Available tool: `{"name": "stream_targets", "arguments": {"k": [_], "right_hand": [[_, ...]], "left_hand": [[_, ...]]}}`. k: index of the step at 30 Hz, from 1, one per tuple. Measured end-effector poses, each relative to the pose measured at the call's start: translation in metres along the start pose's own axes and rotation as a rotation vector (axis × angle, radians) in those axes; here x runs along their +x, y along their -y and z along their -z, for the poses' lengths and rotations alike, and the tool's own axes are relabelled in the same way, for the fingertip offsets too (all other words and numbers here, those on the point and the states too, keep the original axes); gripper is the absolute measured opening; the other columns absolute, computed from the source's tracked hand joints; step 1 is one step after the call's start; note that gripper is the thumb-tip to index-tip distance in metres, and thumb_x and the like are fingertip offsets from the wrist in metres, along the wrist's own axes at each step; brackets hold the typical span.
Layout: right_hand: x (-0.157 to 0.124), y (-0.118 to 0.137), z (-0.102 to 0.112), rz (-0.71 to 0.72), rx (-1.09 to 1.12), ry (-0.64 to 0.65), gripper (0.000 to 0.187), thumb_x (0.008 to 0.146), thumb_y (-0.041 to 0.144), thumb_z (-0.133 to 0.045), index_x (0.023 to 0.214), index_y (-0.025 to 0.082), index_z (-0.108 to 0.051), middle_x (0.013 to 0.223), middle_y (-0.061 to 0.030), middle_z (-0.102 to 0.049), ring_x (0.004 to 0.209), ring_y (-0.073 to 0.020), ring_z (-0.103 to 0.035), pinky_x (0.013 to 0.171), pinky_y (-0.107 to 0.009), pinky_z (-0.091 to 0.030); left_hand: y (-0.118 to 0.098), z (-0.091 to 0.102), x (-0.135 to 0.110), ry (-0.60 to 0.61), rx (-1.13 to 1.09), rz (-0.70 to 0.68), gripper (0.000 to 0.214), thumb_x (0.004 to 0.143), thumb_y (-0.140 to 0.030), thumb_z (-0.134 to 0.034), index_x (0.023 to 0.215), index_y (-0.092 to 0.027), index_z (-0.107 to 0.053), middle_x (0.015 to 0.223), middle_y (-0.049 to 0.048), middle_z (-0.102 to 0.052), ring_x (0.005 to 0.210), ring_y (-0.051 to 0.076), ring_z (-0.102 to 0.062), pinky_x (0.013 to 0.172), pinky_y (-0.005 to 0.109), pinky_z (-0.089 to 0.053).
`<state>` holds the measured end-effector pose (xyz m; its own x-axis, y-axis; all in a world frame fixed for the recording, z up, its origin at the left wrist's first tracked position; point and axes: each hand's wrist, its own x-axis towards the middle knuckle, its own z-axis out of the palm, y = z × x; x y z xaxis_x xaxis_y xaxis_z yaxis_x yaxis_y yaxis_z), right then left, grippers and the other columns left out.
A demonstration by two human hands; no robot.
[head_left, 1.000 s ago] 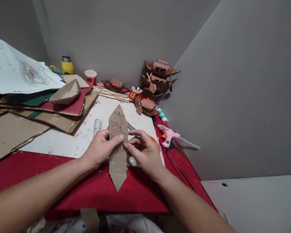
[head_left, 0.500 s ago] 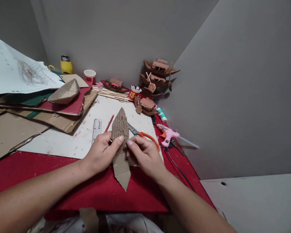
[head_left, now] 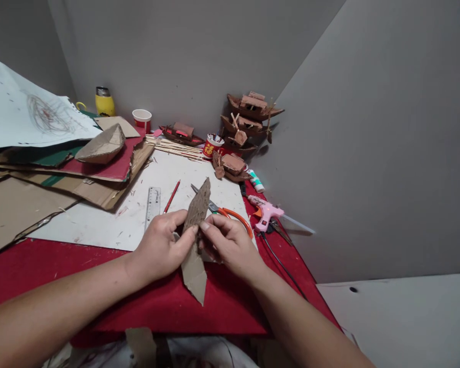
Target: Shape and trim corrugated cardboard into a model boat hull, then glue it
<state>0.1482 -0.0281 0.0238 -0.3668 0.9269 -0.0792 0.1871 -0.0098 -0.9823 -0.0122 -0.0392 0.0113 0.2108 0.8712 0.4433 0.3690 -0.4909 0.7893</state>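
Cardboard strip (head_left: 198,206), pointed at both ends and ribbed on its upper part, is held tilted above the near side of the red table (head_left: 230,317). From where I stand, the left hand (head_left: 161,244) has its grip around it, thumb in front, while the right hand (head_left: 232,241) pinches its edge. Just beyond lie orange-handled scissors (head_left: 238,215), partly hidden, a red pencil (head_left: 172,196) and a clear ruler (head_left: 152,204); a pink glue gun (head_left: 267,211) rests farther right.
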Motion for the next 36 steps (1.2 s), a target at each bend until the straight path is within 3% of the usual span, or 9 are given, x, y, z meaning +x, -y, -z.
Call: {"name": "stream_targets", "arguments": {"k": [6, 10, 14, 17, 20, 27, 31, 36], "right_hand": [[0.000, -0.002, 0.003, 0.066, -0.198, 0.056, 0.023, 0.090, 0.030, -0.041, 0.071, 0.019, -0.046, 0.057, 0.0044, -0.048, 0.046, -0.0083, -0.045, 0.044, -0.020, -0.036], [0.001, -0.004, 0.003, 0.211, -0.477, -0.022, 0.019, 0.087, 0.022, -0.040, 0.070, 0.018, -0.048, 0.059, 0.0026, -0.047, 0.053, -0.0102, -0.042, 0.048, -0.022, -0.034], [0.001, -0.009, 0.000, 0.321, -0.615, -0.142, 0.017, 0.082, 0.017, -0.043, 0.065, 0.019, -0.044, 0.057, 0.0033, -0.045, 0.052, -0.0100, -0.040, 0.051, -0.023, -0.031], [0.002, -0.012, -0.002, 0.367, -0.643, -0.208, 0.019, 0.080, 0.017, -0.045, 0.061, 0.020, -0.040, 0.053, 0.0046, -0.040, 0.049, -0.0095, -0.037, 0.050, -0.023, -0.029], [0.004, -0.013, -0.001, 0.371, -0.619, -0.239, 0.022, 0.079, 0.018, -0.045, 0.058, 0.020, -0.037, 0.051, 0.0053, -0.036, 0.048, -0.0091, -0.035, 0.049, -0.023, -0.027], [0.007, -0.012, 0.002, 0.203, -0.369, -0.180, 0.021, 0.080, 0.024, -0.044, 0.060, 0.020, -0.041, 0.048, 0.0070, -0.034, 0.043, -0.0082, -0.031, 0.043, -0.022, -0.024], [0.007, -0.011, 0.002, 0.191, -0.380, -0.173, 0.024, 0.084, 0.029, -0.044, 0.062, 0.020, -0.043, 0.049, 0.0069, -0.034, 0.043, -0.0083, -0.032, 0.042, -0.022, -0.024], [0.007, -0.010, 0.003, 0.259, -0.574, -0.147, 0.022, 0.085, 0.024, -0.046, 0.064, 0.020, -0.043, 0.055, 0.0046, -0.041, 0.049, -0.0095, -0.037, 0.048, -0.022, -0.029]], "left_hand": [[0.004, -0.004, -0.002, 0.004, 0.249, -0.249, 0.015, 0.082, -0.006, -0.047, 0.073, -0.017, -0.049, 0.065, -0.0002, -0.055, 0.060, 0.013, -0.050, 0.059, 0.024, -0.037], [0.006, -0.005, -0.001, 0.025, 0.327, -0.278, 0.013, 0.080, -0.006, -0.047, 0.076, -0.017, -0.048, 0.067, 0.0011, -0.054, 0.061, 0.015, -0.050, 0.058, 0.026, -0.038], [0.005, -0.007, -0.002, 0.012, 0.306, -0.294, 0.012, 0.081, -0.006, -0.047, 0.079, -0.017, -0.050, 0.069, 0.0019, -0.057, 0.064, 0.015, -0.052, 0.060, 0.026, -0.039], [0.004, -0.008, -0.003, -0.002, 0.227, -0.231, 0.010, 0.083, -0.009, -0.047, 0.079, -0.017, -0.053, 0.070, 0.0018, -0.058, 0.064, 0.015, -0.053, 0.060, 0.025, -0.040], [0.004, -0.010, -0.003, 0.000, 0.112, -0.047, 0.011, 0.086, -0.016, -0.047, 0.078, -0.015, -0.056, 0.068, 0.0014, -0.059, 0.062, 0.014, -0.054, 0.060, 0.025, -0.041], [0.008, -0.010, 0.004, 0.012, -0.312, 0.201, 0.015, 0.086, -0.020, -0.049, 0.090, -0.014, -0.062, 0.082, 0.0024, -0.065, 0.074, 0.015, -0.058, 0.066, 0.024, -0.047], [0.009, -0.009, 0.005, 0.013, -0.323, 0.208, 0.015, 0.085, -0.020, -0.050, 0.089, -0.014, -0.063, 0.080, 0.0022, -0.065, 0.074, 0.015, -0.058, 0.067, 0.025, -0.047], [0.008, -0.007, 0.000, 0.025, -0.056, 0.097, 0.013, 0.086, -0.019, -0.048, 0.082, -0.015, -0.060, 0.073, 0.0014, -0.062, 0.068, 0.014, -0.056, 0.064, 0.025, -0.044]]}}
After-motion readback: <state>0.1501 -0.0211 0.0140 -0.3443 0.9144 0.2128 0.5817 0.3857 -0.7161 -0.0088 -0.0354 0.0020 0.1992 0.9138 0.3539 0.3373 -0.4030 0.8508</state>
